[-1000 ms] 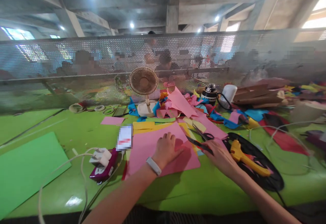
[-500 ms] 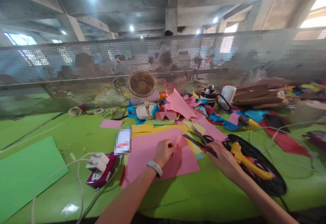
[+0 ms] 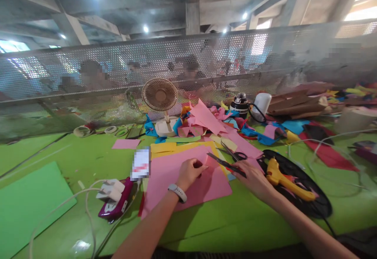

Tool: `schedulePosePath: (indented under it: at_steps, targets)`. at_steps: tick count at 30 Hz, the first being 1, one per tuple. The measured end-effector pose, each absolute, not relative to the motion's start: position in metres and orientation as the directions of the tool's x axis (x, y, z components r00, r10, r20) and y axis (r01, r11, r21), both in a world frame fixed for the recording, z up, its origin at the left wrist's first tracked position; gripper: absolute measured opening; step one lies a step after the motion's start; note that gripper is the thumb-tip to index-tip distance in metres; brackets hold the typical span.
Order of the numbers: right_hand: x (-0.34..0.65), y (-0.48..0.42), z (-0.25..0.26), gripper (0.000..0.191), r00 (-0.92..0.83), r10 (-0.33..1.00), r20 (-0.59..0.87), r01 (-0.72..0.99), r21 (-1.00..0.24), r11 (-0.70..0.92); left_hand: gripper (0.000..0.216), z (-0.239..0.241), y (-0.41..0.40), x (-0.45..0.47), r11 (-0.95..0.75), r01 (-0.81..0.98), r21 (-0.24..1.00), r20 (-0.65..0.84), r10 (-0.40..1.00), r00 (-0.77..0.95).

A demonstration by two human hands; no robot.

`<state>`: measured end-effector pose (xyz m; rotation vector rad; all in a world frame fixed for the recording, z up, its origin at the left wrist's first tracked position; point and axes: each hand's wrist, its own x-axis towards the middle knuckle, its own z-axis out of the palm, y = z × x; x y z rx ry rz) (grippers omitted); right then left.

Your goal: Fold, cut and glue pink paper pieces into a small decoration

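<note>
Over a pink sheet (image 3: 167,172), my left hand (image 3: 190,172) is closed in a pinch, with a watch at the wrist. It holds a small piece of pink paper (image 3: 208,162), hard to tell from the sheet beneath. My right hand (image 3: 250,176) is closed on a long, thin, dark tool like tweezers (image 3: 222,162), whose tip points left to the pinched paper. Just behind the right hand lie scissors (image 3: 231,149) with dark handles. To its right, a yellow glue gun (image 3: 282,182) rests on a black oval tray (image 3: 321,208).
A purple power strip (image 3: 118,202) with white plugs and a phone (image 3: 140,162) lie left of the sheet. Behind stand a small fan (image 3: 160,96) and a heap of coloured scraps (image 3: 206,117). A green sheet (image 3: 32,204) lies far left. A perforated screen (image 3: 112,74) crosses the back.
The view has shifted slightly. Both hands stay in nearly the same place over the pink sheet, and the dark tool's tip remains near the left fingertips.
</note>
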<state>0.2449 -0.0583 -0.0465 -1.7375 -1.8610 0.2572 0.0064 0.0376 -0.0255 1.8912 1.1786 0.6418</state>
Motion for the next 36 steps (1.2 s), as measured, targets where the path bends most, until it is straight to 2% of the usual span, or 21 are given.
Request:
schedulePosePath:
  at_steps: [5,9,26,36]
  targets:
    - [0.242,-0.059,-0.047,0.024,-0.001,0.967,0.254,0.845,-0.518,0.136,0.058,-0.014,0.041,0.01,-0.04,0.406,0.913,-0.178,0.857,0.484]
    - [0.24,-0.059,-0.046,0.023,-0.011,0.97,0.243,0.845,-0.516,0.139,0.063,-0.013,0.05,0.013,0.078,0.435,0.897,-0.3,0.83,0.47]
    - [0.238,-0.061,-0.042,0.024,-0.024,0.974,0.227,0.862,-0.489,0.135,0.049,-0.011,0.054,0.02,0.123,0.366,0.922,-0.331,0.74,0.585]
    - [0.239,-0.06,-0.045,0.023,-0.021,0.965,0.261,0.861,-0.487,0.15,0.04,-0.015,0.05,0.021,0.181,0.338,0.924,-0.355,0.736,0.577]
